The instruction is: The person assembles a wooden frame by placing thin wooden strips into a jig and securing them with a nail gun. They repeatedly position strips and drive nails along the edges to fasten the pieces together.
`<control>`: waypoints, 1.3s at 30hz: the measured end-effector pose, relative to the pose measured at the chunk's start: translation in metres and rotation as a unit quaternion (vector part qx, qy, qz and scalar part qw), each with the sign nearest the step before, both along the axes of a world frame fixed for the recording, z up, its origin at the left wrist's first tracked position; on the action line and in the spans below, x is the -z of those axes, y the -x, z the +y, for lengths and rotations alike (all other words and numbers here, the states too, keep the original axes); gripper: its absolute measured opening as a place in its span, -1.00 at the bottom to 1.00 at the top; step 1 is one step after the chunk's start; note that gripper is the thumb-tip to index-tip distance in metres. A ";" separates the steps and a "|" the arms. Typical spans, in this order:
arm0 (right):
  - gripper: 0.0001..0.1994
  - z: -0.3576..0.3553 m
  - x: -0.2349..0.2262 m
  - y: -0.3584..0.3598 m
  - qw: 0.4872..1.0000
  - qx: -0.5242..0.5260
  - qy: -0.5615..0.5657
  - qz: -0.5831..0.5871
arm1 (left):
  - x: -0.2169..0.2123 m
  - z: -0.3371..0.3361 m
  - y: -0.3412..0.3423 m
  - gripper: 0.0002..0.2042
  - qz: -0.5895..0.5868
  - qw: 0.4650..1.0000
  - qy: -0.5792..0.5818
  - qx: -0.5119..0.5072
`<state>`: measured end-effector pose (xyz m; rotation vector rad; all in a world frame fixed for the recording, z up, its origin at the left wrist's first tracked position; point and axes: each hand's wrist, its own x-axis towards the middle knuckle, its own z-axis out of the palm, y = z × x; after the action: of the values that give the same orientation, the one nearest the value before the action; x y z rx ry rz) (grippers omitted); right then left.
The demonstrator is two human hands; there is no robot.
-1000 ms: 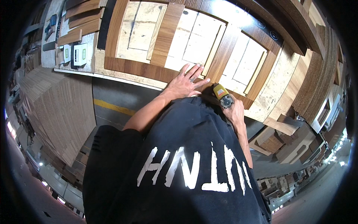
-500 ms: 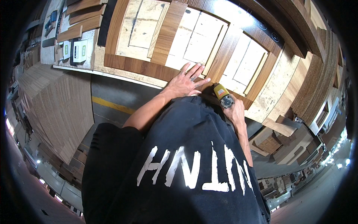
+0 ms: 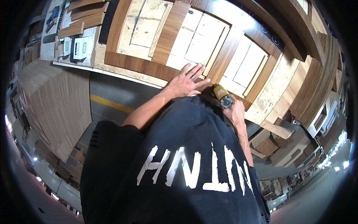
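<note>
- Left hand [image 3: 185, 83] was on the near rail of the wood frame [image 3: 138, 66], fingers open and spread wide.
- Right hand [image 3: 235, 111] had its fingers wrapped round a yellow tool [image 3: 220, 91], some hidden from view.
- Tool sat by the frame's near edge, just right of the left hand; couldn't tell if it touched wood.
- Frame lay flat on the bench [image 3: 263, 108], pale strips [image 3: 256, 75] in its openings.

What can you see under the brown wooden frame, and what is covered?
Through the openings of the wooden frame, a pale, dark-lined worktop shows, with narrow pale strips inside them. Whatever lies directly beneath its bars or the left hand is covered.
</note>
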<state>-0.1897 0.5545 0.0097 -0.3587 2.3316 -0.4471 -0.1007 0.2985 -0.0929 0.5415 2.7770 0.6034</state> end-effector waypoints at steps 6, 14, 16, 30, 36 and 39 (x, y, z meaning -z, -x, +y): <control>-0.72 -0.011 0.004 -0.001 1.000 -0.016 0.026 -0.001 | -0.008 -0.005 0.004 -0.29 -0.009 1.000 0.010 0.003; -0.67 -0.014 0.008 -0.002 0.999 -0.027 0.025 -0.001 | -0.007 -0.006 0.001 -0.32 0.001 1.000 -0.007 -0.005; -0.65 -0.013 0.008 -0.003 0.999 -0.028 0.021 0.002 | -0.010 -0.005 0.001 -0.32 -0.005 1.000 -0.001 0.000; -0.62 0.030 0.003 -0.028 0.997 0.050 0.036 -0.043 | 0.005 -0.100 -0.042 0.04 0.057 0.988 0.082 -0.116; -0.62 0.035 0.013 -0.017 0.996 0.013 0.070 -0.045 | -0.015 -0.127 -0.060 0.05 0.000 0.971 0.155 -0.183; -0.61 0.017 0.004 -0.013 0.996 0.013 0.086 -0.036 | -0.021 -0.137 -0.064 0.00 -0.029 0.968 0.165 -0.187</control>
<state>-0.1764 0.5720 0.0052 -0.3873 2.2357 -0.6655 -0.0363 0.1613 -0.0721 -0.0717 2.8525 0.2066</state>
